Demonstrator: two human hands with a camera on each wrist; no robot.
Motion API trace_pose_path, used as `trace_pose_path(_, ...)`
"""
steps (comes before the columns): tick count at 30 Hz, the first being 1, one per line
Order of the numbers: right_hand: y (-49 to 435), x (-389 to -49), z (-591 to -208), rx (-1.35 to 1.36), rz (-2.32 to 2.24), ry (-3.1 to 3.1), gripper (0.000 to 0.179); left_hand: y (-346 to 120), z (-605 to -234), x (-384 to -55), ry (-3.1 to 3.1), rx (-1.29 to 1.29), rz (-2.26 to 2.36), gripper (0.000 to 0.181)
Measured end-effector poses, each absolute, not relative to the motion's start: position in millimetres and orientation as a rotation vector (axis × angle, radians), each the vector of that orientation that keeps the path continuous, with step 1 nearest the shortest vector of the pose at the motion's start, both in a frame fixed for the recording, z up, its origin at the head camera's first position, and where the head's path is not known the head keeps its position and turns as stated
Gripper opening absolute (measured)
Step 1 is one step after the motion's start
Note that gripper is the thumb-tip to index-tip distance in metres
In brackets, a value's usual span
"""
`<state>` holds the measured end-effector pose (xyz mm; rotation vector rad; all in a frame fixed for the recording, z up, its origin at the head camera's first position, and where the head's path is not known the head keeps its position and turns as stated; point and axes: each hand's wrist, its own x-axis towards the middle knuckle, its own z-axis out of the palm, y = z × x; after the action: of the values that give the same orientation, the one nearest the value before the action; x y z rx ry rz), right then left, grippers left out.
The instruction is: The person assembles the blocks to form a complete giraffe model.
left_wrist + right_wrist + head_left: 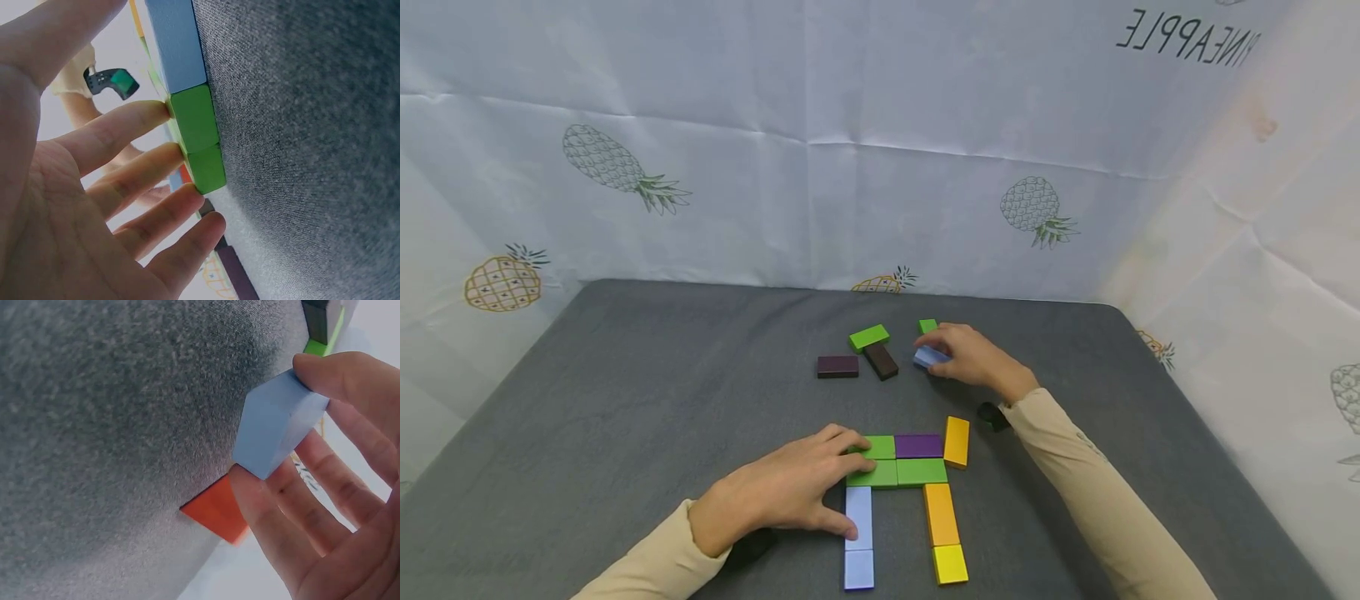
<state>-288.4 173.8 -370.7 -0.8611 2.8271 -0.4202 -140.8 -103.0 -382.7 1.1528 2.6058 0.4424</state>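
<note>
At the far side of the table, my right hand (pixel 973 354) pinches a light blue block (pixel 269 428) between thumb and finger. A red-orange block (pixel 219 511) lies close by in the right wrist view. My left hand (pixel 793 483) has its fingers spread, fingertips touching the left ends of two green blocks (pixel 195 119). Its thumb tip is right at a light blue block (pixel 860 507). The laid-out blocks form two rows on top, with a purple block (pixel 919 446) and another green block (pixel 922 472), and two legs running down from them.
The right leg has an orange block (pixel 941 514) and a yellow block (pixel 951 564). A yellow-orange block (pixel 957 442) lies slightly turned beside the purple one. Farther back are a dark purple block (pixel 838 367), a dark brown block (pixel 881 362) and loose green blocks (pixel 868 337).
</note>
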Motion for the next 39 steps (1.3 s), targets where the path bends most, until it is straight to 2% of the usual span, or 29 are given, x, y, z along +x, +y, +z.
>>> trace_pose_path(21,196,-267,-366,-0.715,-0.555,2.826,0.044,-102,-383,-140,2.613,1.17,0.44,0.065)
trace_pose_path(29,203,-261,-371,-0.59,-0.632,2.797,0.045,-102,-383,-140,2.617,1.169,0.44,0.065)
trace_pose_path(39,206,-252,-379,-0.557,-0.668,2.818,0.048,-102,-384,-140,2.617,1.17,0.445,0.065)
